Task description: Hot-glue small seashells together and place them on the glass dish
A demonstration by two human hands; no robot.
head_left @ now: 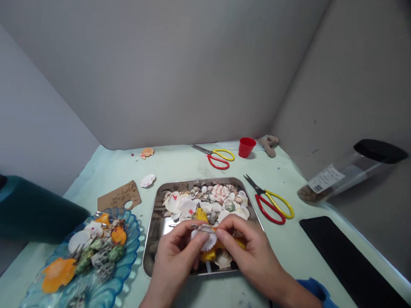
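My left hand (183, 249) pinches a white scallop shell (208, 240) between thumb and fingers, above a metal tray (148, 243). At the shell's right edge, the fingertips of my right hand (244, 245) are pressed together; what they grip is too small to make out. Beneath the hands the tray holds many white shells (188, 206), small spiral shells and a red-striped shell (220, 192). Something yellow (201, 215) stands just behind the held shell. More yellow pieces lie under my right hand, partly hidden by it.
On the left are a blue dish (125, 264) of shells and stones, a dark green bottle (33, 211) and a brown card (118, 199). Two scissors (271, 205) (212, 155), a red cup (246, 147), a clear jar (345, 173) and a black slab (351, 267) stand behind and right.
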